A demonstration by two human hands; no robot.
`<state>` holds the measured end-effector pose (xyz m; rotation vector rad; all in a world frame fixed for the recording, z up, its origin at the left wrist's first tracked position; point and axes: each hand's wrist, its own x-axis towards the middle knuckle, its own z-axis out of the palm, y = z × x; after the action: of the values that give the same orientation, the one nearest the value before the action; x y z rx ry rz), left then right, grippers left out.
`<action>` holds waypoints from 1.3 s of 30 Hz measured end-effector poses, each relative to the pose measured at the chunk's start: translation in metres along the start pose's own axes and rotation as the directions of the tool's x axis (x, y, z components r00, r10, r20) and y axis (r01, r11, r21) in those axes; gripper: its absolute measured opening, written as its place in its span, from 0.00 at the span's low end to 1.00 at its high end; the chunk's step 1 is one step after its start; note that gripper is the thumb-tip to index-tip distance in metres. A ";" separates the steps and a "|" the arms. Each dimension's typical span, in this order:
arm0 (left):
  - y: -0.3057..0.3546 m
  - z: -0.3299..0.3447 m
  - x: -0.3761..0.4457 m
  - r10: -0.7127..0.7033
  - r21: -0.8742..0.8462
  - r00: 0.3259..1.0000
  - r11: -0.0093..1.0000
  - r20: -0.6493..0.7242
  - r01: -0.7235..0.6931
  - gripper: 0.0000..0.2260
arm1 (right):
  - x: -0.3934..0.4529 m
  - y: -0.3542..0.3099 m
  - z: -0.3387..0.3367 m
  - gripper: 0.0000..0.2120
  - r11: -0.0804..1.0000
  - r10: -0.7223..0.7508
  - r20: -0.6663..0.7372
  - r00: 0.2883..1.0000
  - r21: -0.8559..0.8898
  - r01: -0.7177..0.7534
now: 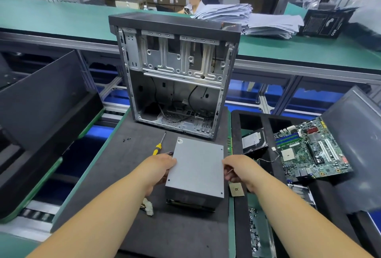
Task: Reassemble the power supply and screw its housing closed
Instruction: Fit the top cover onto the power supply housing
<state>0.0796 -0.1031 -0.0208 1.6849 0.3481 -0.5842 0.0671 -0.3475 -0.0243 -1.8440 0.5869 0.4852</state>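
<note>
A grey metal power supply (196, 170) lies flat on the dark mat (127, 185), its lid on top. My left hand (159, 168) grips its left edge and my right hand (239, 170) grips its right edge. A yellow-handled screwdriver (159, 145) lies on the mat just left of the unit, tip pointing away. Three small black screws (126, 139) sit further left on the mat. White cable connectors (148, 206) stick out below my left forearm.
An open, empty computer case (175, 76) stands upright behind the power supply. To the right, a black tray (236, 134) holds a hard drive (254, 141), a motherboard (311, 150) and a CPU chip (236, 189). A person sits at the far bench beside stacked papers (247, 20).
</note>
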 end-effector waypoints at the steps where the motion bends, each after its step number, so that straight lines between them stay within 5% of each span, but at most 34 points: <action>1: 0.000 -0.001 -0.003 -0.003 -0.016 1.000 1.000 -0.004 0.003 0.06 | 0.002 0.001 -0.004 0.07 0.999 0.012 -0.007 1.000 0.030 -0.011; 6: -0.003 -0.009 -0.012 0.108 0.030 0.994 0.994 -0.008 -0.107 0.09 | 0.026 0.009 -0.004 0.10 0.986 -0.163 -0.103 0.981 -0.055 0.158; 12: -0.044 -0.020 -0.024 0.248 0.192 0.969 0.950 0.016 -0.246 0.11 | 0.048 0.010 0.002 0.10 0.933 -0.314 -0.028 0.949 -0.191 0.304; 21: -0.056 -0.020 -0.042 0.359 0.252 0.933 0.904 -0.007 -0.345 0.07 | 0.062 0.004 -0.004 0.19 0.874 -0.247 0.087 0.965 -0.409 0.261; 27: -0.053 -0.017 -0.043 0.347 0.323 0.938 0.889 -0.008 -0.326 0.08 | 0.070 0.000 -0.002 0.15 0.919 -0.213 0.151 0.965 -0.305 0.250; 32: -0.056 -0.014 -0.041 0.325 0.319 0.946 0.896 0.004 -0.309 0.10 | 0.075 0.006 0.008 0.12 0.982 -0.189 0.206 0.960 0.012 0.191; 39: -0.059 -0.022 -0.041 0.290 0.245 0.956 0.931 -0.045 -0.271 0.11 | 0.079 0.006 0.016 0.12 0.931 -0.262 0.225 0.939 0.315 0.185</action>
<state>0.0187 -0.0666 -0.0439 1.9503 0.0911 -0.3553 0.1255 -0.3466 -0.0804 -1.5121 0.2441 0.4540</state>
